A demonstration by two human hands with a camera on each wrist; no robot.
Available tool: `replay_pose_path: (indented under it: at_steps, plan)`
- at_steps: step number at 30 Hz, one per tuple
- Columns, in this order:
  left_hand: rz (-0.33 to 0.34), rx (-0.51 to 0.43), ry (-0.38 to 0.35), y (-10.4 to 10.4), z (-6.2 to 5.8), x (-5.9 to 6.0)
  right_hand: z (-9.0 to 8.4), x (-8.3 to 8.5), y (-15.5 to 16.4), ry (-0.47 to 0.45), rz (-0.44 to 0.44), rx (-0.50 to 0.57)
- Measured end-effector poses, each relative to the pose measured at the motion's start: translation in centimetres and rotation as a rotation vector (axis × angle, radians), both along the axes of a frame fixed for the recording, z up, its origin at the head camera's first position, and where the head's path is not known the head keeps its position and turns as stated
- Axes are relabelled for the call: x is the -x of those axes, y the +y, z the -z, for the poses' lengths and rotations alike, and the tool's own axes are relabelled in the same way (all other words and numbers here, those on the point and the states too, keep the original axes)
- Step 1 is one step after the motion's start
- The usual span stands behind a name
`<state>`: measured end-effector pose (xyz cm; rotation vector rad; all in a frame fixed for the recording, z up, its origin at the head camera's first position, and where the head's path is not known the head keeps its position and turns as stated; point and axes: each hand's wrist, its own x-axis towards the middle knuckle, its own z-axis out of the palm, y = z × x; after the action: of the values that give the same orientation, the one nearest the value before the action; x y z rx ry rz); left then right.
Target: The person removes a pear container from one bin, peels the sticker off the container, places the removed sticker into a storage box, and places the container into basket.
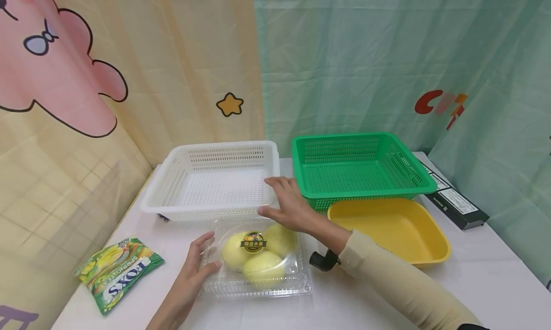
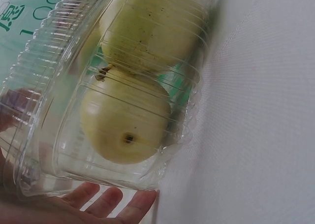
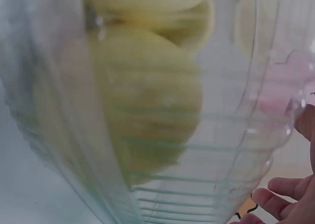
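Observation:
A clear plastic fruit box (image 1: 301, 277) with a round dark label lies on the white table, its lid down. Three round, pale yellow-green fruits (image 1: 263, 268) show inside it. My left hand (image 1: 191, 268) is at the box's left side, fingers along the edge and thumb beside the lid; in the left wrist view its fingertips (image 2: 140, 204) are right at the box's end wall. Above the box's far right part, my right hand (image 1: 290, 205) is spread, with fingertips over the front right corner of the white basket (image 1: 211, 210). Nothing is between its fingers.
A green basket (image 1: 366, 193) stands at the back right, with a yellow basin (image 1: 387, 225) in front of it. A black box (image 1: 458, 203) lies by the right edge. At the left lies a green Fox's candy bag (image 1: 120, 270). Curtains (image 1: 344, 71) hang behind.

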<state>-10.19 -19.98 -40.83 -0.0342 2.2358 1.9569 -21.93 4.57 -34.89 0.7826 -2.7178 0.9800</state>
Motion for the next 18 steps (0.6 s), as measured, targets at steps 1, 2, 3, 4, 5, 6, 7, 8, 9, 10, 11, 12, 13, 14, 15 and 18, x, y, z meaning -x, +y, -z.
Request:
replay_pose_path:
  at_steps: [1, 2, 3, 4, 5, 6, 7, 8, 9, 10, 11, 12, 13, 14, 15, 18]
  plan:
    - [-0.002, 0.0, -0.002, 0.0, 0.0, 0.0, 0.0, -0.1, 0.0, 0.007, 0.002, -0.003]
    - [-0.003, 0.0, -0.003, 0.0, 0.0, 0.0, -0.1, -0.3, -0.1, 0.012, 0.003, -0.006]
    - [-0.003, -0.001, -0.004, 0.0, 0.0, -0.1, -0.1, -0.4, -0.1, 0.014, 0.004, -0.013]
    - [-0.002, -0.001, -0.004, 0.0, 0.0, -0.1, -0.1, -0.5, -0.2, 0.02, 0.003, -0.02]
    - [-0.001, 0.0, -0.004, 0.0, -0.1, -0.1, -0.1, -0.7, -0.2, 0.025, 0.0, -0.025]
    - [0.0, 0.0, -0.004, 0.0, -0.1, -0.1, -0.1, -0.8, -0.3, 0.025, -0.006, -0.03]
    - [0.001, 0.0, -0.005, 0.0, -0.1, -0.1, -0.1, -0.9, -0.3, 0.026, -0.014, -0.038]
    - [0.003, 0.0, -0.005, 0.0, -0.2, -0.2, 0.0, -1.0, -0.4, 0.018, -0.025, -0.042]
    - [0.004, -0.002, -0.006, 0.0, -0.2, -0.2, 0.0, -1.2, -0.4, 0.014, -0.04, -0.044]
    - [0.004, 0.0, -0.007, 0.0, -0.2, -0.2, 0.1, -1.3, -0.4, 0.007, -0.057, -0.045]
    - [0.004, 0.0, -0.007, 0.0, -0.2, -0.2, 0.1, -1.4, -0.4, -0.003, -0.073, -0.044]
    - [0.004, 0.001, -0.008, 0.0, -0.3, -0.2, 0.1, -1.5, -0.5, -0.012, -0.089, -0.044]
    - [0.004, 0.004, -0.01, 0.0, -0.3, -0.2, 0.2, -1.6, -0.5, -0.016, -0.102, -0.045]
    - [0.003, 0.006, -0.011, 0.1, -0.3, -0.2, 0.2, -1.7, -0.5, -0.024, -0.114, -0.044]
    - [0.003, 0.008, -0.011, 0.1, -0.3, -0.2, 0.3, -1.8, -0.5, -0.025, -0.124, -0.047]
    - [0.002, 0.013, -0.012, 0.1, -0.2, -0.1, 0.3, -2.1, -0.5, -0.031, -0.149, -0.053]
